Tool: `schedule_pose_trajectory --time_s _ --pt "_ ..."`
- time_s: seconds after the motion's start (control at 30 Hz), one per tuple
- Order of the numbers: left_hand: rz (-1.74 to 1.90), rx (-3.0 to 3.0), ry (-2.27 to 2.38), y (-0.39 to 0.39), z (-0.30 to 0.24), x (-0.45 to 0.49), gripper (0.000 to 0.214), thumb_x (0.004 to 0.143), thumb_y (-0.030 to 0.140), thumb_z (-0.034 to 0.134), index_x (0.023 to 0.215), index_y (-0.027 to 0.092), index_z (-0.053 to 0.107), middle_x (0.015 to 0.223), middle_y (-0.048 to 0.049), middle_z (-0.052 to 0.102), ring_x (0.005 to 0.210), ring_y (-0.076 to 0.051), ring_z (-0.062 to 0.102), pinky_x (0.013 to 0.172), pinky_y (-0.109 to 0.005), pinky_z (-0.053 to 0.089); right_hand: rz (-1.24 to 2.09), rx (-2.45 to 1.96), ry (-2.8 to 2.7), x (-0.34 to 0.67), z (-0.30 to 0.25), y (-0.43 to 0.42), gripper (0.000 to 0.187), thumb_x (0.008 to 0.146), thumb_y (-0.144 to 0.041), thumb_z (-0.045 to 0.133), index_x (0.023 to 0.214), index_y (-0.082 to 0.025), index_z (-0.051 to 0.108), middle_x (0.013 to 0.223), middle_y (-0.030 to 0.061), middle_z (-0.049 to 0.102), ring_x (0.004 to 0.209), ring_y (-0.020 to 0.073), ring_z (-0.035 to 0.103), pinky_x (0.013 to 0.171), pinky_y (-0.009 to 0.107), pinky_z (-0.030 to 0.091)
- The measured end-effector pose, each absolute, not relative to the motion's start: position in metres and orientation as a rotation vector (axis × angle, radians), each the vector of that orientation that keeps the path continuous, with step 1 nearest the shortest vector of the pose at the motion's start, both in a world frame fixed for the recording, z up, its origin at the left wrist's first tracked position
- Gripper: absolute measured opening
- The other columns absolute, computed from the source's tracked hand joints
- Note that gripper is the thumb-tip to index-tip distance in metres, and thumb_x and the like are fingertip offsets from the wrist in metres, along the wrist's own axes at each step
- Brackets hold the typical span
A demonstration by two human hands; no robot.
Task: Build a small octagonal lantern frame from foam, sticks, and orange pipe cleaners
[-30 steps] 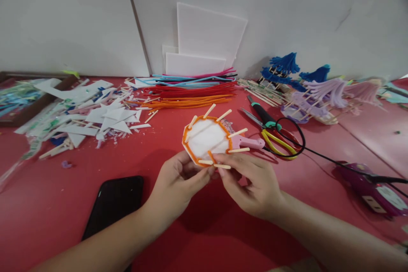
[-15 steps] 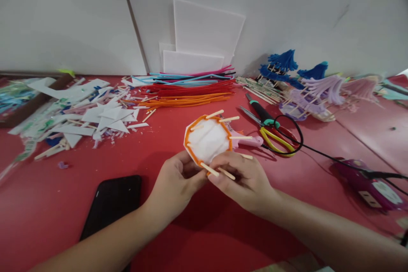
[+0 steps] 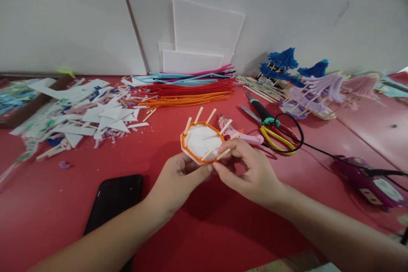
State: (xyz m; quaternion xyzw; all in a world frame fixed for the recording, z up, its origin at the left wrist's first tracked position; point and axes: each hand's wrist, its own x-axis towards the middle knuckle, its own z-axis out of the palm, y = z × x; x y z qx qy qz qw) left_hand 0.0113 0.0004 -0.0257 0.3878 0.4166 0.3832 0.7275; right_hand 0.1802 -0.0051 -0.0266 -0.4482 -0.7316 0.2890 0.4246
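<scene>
Between my hands is a white foam base (image 3: 204,141), many-sided, with an orange pipe cleaner (image 3: 189,151) running round its edge and several short wooden sticks (image 3: 198,114) standing up from the rim. My left hand (image 3: 180,182) is closed on the base's near left edge, thumb along the side and fingers underneath. At the near right edge, my right hand (image 3: 250,170) pinches the rim by a stick, its thumb low and index finger above. Behind the base a pink glue gun (image 3: 245,137) lies on the red table, partly hidden by the base and my right hand.
Pliers (image 3: 277,140) and a dark-handled tool (image 3: 262,109) lie right of the glue gun. Coloured pipe cleaners (image 3: 191,89) lie at the back, with foam scraps (image 3: 108,114) to the left. A phone (image 3: 114,199) rests near my left arm; a purple power strip (image 3: 369,182) sits right.
The foam base has tilted flatter and lower, its sticks now pointing more upward than to the right. My right fingers have shifted along its near right edge.
</scene>
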Motion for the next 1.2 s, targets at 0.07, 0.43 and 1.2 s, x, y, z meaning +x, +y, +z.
schedule_pose_trajectory --time_s 0.07,0.43,1.2 --pt "0.832 0.836 0.933 0.001 -0.028 0.011 0.025 0.07 0.023 0.076 0.093 0.014 0.071 0.09 -0.0073 0.076 0.084 -0.016 0.069 0.082 -0.026 0.051 0.67 -1.111 -1.846 0.181 -0.026 -0.003 0.013 0.076 -0.013 0.057 0.088 -0.019 0.056 0.069 -0.0004 0.065 0.055 0.0094 0.06 0.051 0.019 0.05" --pt "0.892 1.038 1.014 0.002 -0.028 0.01 0.013 0.075 0.029 0.072 0.083 0.019 0.073 0.081 -0.0003 0.076 0.073 -0.01 0.066 0.074 -0.019 0.051 0.705 -1.269 -1.661 0.173 -0.029 -0.007 0.008 0.079 -0.018 0.058 0.083 -0.017 0.065 0.076 0.0031 0.07 0.064 0.0116 0.066 0.06 0.021 0.055" --pt "1.013 1.342 1.119 -0.005 -0.029 0.012 0.02 0.077 0.026 0.067 0.094 0.017 0.065 0.091 -0.0052 0.076 0.078 -0.017 0.072 0.075 -0.025 0.058 1.621 -1.105 -0.802 0.17 -0.035 0.003 0.015 0.059 -0.021 0.076 0.071 -0.016 0.068 0.059 -0.0032 0.066 0.043 0.0056 0.055 0.049 0.021 0.051"
